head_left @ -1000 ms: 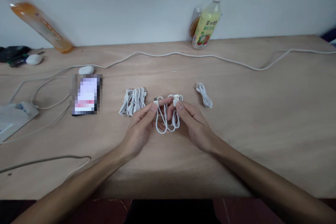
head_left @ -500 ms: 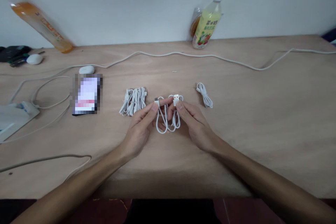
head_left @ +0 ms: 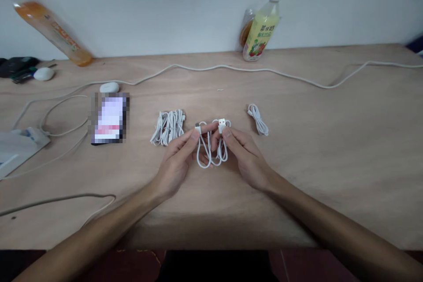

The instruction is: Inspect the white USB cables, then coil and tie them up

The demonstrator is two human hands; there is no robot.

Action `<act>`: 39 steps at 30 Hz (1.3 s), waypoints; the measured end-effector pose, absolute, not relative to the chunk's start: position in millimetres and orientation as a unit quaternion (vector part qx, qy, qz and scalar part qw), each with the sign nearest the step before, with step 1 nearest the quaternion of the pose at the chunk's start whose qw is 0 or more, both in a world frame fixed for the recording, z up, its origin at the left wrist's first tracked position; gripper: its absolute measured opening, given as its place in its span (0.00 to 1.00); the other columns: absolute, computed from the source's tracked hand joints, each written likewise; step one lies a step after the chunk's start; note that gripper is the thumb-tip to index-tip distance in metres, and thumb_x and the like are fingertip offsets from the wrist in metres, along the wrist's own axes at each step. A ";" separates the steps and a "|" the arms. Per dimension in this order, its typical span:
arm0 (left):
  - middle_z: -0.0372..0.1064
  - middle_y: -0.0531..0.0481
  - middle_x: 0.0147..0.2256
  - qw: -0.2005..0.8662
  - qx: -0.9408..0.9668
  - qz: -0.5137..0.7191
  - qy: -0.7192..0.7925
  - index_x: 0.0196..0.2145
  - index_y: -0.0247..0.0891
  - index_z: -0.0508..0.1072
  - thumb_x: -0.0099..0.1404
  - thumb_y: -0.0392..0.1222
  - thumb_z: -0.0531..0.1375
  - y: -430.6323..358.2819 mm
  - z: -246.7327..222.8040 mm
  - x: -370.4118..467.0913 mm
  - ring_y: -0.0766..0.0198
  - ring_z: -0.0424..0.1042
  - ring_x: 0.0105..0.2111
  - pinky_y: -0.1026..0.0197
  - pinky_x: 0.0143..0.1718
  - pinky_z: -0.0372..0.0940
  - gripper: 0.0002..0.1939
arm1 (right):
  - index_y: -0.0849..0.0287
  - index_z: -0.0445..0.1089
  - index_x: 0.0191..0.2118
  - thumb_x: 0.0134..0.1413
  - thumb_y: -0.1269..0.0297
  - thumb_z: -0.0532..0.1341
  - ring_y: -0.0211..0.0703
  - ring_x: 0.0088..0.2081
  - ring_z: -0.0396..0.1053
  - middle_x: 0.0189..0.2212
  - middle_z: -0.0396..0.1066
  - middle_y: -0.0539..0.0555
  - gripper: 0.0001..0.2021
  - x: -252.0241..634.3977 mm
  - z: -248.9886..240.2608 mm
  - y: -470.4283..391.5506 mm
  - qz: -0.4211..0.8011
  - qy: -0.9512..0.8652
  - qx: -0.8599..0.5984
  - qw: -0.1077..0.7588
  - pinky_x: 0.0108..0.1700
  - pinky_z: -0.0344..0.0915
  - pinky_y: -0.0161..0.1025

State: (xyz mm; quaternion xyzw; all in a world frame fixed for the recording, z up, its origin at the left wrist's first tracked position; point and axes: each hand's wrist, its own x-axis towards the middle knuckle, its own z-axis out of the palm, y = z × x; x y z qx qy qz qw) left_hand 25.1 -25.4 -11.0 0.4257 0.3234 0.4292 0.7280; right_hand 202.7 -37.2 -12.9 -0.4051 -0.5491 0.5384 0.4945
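Between my hands, above the table, is a white USB cable (head_left: 204, 166) with its cord in loose loops. My left hand (head_left: 178, 158) pinches one connector of it between thumb and fingers. The USB-A plug at the other end sits between the thumb and fingers of my right hand (head_left: 246, 154), its metal tip pointing away from me. Left of my hands lies a group of coiled white cables (head_left: 168, 127), side by side. One more coiled white cable (head_left: 258, 120) rests on the table to the right. Some of my fingers are hidden behind the loops.
A phone (head_left: 110, 119) and a white case (head_left: 109, 87) lie on the left. An orange drink bottle (head_left: 54, 33) and a yellow drink bottle (head_left: 261, 31) stand by the wall. One long white cord (head_left: 218, 67) runs across the back of the wooden table (head_left: 330, 150).
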 end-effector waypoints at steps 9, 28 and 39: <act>0.81 0.40 0.45 0.729 0.422 0.427 0.329 0.58 0.40 0.86 0.77 0.56 0.65 -26.4 -9.1 25.7 0.53 0.79 0.41 0.52 0.43 0.76 0.22 | 0.53 0.72 0.31 0.75 0.37 0.57 0.44 0.34 0.67 0.30 0.70 0.50 0.27 203.2 -12.5 -36.7 0.534 -0.551 -0.412 0.492 0.41 0.66 0.43; 0.82 0.41 0.46 0.735 0.415 0.429 0.322 0.57 0.43 0.86 0.77 0.56 0.65 -26.2 -9.2 26.4 0.54 0.80 0.41 0.51 0.45 0.76 0.21 | 0.53 0.72 0.31 0.75 0.37 0.57 0.44 0.33 0.68 0.30 0.71 0.50 0.27 202.0 -11.4 -37.0 0.541 -0.547 -0.414 0.487 0.40 0.67 0.43; 0.82 0.40 0.45 0.730 0.417 0.428 0.333 0.57 0.42 0.86 0.76 0.57 0.66 -26.7 -8.6 26.1 0.52 0.79 0.42 0.51 0.43 0.76 0.22 | 0.53 0.72 0.31 0.74 0.35 0.56 0.45 0.34 0.69 0.30 0.72 0.51 0.28 203.2 -13.0 -36.8 0.535 -0.552 -0.419 0.483 0.41 0.68 0.43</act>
